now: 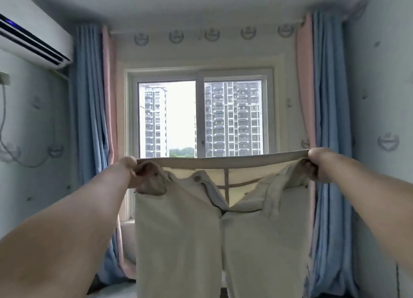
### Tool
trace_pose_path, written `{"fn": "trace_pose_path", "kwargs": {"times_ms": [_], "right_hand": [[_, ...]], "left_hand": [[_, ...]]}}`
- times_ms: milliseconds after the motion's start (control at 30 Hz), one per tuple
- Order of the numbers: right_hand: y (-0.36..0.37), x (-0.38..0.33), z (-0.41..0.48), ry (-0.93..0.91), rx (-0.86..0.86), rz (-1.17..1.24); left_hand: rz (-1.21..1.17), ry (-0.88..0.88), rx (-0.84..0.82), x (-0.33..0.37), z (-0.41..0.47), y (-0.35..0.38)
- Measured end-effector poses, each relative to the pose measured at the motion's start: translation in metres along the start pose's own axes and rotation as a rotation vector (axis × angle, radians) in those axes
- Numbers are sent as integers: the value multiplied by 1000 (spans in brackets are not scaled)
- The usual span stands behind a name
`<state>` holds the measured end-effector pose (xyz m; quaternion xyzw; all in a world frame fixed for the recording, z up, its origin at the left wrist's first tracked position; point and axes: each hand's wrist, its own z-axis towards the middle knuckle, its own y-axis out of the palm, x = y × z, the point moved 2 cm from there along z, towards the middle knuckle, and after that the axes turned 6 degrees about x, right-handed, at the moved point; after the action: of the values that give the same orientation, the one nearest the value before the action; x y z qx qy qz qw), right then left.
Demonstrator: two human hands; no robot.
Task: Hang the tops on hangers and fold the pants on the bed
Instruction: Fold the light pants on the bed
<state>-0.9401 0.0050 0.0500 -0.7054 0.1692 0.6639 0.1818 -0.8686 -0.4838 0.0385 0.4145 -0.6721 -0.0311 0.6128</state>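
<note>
Window (201, 119): dead ahead at 12 o'clock, right behind the cloth. I reckon its glare could hide a twisted leg or a crooked seam.
Curtains (89, 119): hanging at 9 and 3 o'clock of the window. A hard shake of the legs might brush them.
Pants (178, 242): cream, held up in the air by the waistband with the front facing the person. The legs drop towards 6 o'clock and out of view. No bed shows below them, so a blind lowering could land the legs bunched or crossed.
Left grip (134, 174): at the waistband's 9 o'clock end, fingers curled tight into the cloth.
Right grip (318, 166): at the 3 o'clock end, clamped on the same band, which is pulled taut between the two. If either slips, the pants would swing and crumple.
Button (197, 178): near the open fly at centre. That loose flap may tuck under and leave a lump in the fold.
</note>
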Motion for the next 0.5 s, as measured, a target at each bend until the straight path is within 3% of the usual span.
{"fn": "trace_pose_path", "kwargs": {"times_ms": [133,233,367,500], "right_hand": [[-1,-40,-12,20,-105,234],[-2,-64,-24,-100,-162,340],[-6,-91,-43,-274,-315,269],[-9,-106,-43,-403,-278,185]], "left_hand": [[-123,158,-106,31,-13,35],[-32,326,-203,50,-24,60],[323,806,63,68,-28,74],[638,1264,362,78,-32,74]]}}
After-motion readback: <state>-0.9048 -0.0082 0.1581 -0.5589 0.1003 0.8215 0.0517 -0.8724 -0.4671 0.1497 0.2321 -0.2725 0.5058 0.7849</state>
